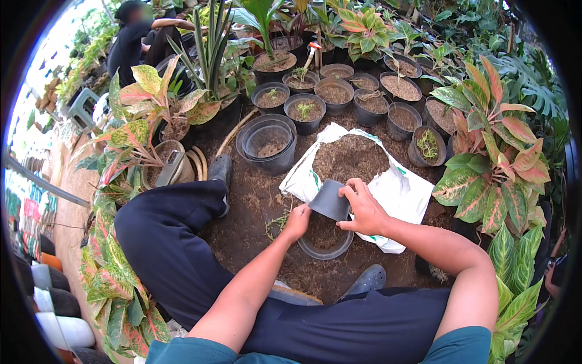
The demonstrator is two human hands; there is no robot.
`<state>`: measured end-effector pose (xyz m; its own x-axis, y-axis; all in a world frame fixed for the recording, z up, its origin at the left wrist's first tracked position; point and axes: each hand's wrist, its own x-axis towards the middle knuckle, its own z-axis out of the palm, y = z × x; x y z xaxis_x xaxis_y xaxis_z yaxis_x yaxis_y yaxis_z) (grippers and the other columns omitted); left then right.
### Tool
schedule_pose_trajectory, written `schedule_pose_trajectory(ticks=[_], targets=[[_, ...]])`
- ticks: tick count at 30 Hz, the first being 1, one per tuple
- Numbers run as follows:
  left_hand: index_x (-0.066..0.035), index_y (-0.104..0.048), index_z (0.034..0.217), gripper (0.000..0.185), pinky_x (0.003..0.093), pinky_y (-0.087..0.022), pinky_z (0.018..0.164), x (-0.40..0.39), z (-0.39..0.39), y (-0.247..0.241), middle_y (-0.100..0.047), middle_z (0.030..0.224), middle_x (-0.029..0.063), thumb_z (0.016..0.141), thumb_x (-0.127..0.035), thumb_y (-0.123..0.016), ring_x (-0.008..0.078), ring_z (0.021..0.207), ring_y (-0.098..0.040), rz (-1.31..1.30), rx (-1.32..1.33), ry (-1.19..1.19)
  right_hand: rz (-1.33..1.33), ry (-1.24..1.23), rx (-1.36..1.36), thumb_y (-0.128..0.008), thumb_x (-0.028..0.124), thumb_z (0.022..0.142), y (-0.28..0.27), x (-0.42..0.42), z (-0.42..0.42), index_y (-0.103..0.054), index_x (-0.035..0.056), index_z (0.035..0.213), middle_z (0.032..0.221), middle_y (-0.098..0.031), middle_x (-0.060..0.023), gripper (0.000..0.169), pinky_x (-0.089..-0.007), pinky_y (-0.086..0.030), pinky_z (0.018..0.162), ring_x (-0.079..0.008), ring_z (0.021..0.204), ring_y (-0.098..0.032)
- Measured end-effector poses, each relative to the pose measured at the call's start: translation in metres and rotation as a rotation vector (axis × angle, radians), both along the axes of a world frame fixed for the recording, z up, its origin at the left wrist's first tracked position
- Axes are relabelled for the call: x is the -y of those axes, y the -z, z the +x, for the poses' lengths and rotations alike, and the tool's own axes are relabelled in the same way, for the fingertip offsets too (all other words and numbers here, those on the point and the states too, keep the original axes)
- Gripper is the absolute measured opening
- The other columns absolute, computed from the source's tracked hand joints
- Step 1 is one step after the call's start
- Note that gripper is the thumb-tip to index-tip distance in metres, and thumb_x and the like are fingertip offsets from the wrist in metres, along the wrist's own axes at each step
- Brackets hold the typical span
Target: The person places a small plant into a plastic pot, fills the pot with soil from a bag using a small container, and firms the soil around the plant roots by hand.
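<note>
Between my two hands a small grey plastic plant pot [328, 199] is tipped over, its mouth turned down. My right hand [366, 211] grips its side with spread fingers, and my left hand [298, 222] pinches the rim on the other side. Directly beneath is a wider black pot [325, 255] with brown potting mix [323, 233] in it. A thin leafy green sprig [275, 225] trails beside my left hand; whether my fingers hold it, I cannot tell. Just beyond, an opened white sack [400, 200] spills over with potting mix [352, 157].
Stacked black pots [267, 159] stand left of the sack. Several small pots with soil or seedlings, such as one pot [304, 127], line the far side. Aglaonema plants [495, 168] crowd the right. A hose [234, 132] lies at left; another person [129, 45] sits at upper left.
</note>
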<state>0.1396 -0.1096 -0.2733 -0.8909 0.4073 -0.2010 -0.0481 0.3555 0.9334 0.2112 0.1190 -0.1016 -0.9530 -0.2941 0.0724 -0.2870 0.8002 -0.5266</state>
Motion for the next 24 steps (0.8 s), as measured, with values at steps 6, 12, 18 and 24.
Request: schedule_pose_trajectory(ticks=[6,12,18,24], targets=[[0.002,-0.066,0.121,0.040,0.0387,-0.049,0.095,0.000,-0.003,0.011,-0.072,0.112,0.0221,0.106,-0.028,-0.045,0.0320,0.107,-0.068,0.040,-0.037,0.004,-0.010,-0.004,-0.013,-0.090,0.022,0.067,0.000,0.001,0.001,-0.048,0.0090,0.122,0.129,-0.041,-0.0196,0.071,-0.0487,-0.046,0.100,-0.0412,0.122,-0.046],[0.002,-0.066,0.121,0.041,0.0388,-0.049,0.094,-0.001,-0.002,0.013,-0.072,0.112,0.0226,0.108,-0.030,-0.045,0.0340,0.107,-0.068,0.058,0.000,0.006,0.041,-0.035,-0.029,-0.090,0.021,0.067,0.000,0.002,0.001,-0.049,0.0107,0.121,0.130,-0.040,-0.0195,0.069,-0.0492,-0.046,0.101,-0.0413,0.123,-0.046],[0.003,-0.066,0.121,0.040,0.0393,-0.049,0.095,-0.001,-0.004,0.017,-0.071,0.114,0.0237,0.108,-0.029,-0.045,0.0367,0.109,-0.067,0.039,-0.028,-0.003,0.045,-0.049,-0.017,-0.090,0.020,0.066,0.000,0.003,-0.002,-0.050,0.0106,0.121,0.131,-0.041,-0.0201,0.070,-0.0493,-0.046,0.102,-0.0422,0.126,-0.045],[0.003,-0.066,0.121,0.041,0.0395,-0.050,0.094,0.000,-0.003,0.018,-0.071,0.114,0.0236,0.108,-0.029,-0.045,0.0362,0.109,-0.068,0.060,-0.048,0.004,0.078,-0.060,-0.021,-0.088,0.020,0.069,-0.002,0.003,0.000,-0.050,0.0106,0.124,0.135,-0.040,-0.0211,0.068,-0.0488,-0.050,0.101,-0.0429,0.131,-0.042]])
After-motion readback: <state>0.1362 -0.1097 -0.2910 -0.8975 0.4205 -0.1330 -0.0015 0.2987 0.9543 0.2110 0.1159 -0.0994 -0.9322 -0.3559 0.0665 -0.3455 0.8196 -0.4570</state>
